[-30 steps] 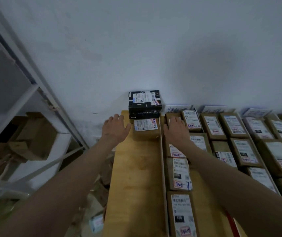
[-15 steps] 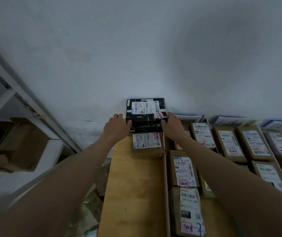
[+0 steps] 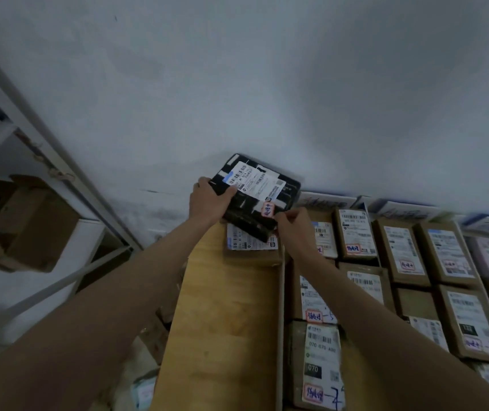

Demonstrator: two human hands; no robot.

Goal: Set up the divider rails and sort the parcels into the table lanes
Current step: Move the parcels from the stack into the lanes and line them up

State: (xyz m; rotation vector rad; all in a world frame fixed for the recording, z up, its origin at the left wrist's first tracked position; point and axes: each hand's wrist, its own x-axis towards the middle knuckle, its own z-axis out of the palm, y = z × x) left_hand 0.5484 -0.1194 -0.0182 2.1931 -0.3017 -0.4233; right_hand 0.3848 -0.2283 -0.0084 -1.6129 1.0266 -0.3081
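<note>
The black parcel point(image 3: 255, 194), which half a second ago lay square on the brown parcel point(image 3: 250, 243) at the far end of the leftmost lane, is now tilted and turned, its near edge lifted clear. The left hand point(image 3: 209, 201) has closed from a flat touch into a grip round its left edge, thumb on top; the right hand point(image 3: 293, 223) pinches its near right corner. I judge it is being picked off the stack for re-sorting. The divider rail point(image 3: 281, 307) stands on the table point(image 3: 225, 321), with labelled parcels filling the lanes to its right.
</note>
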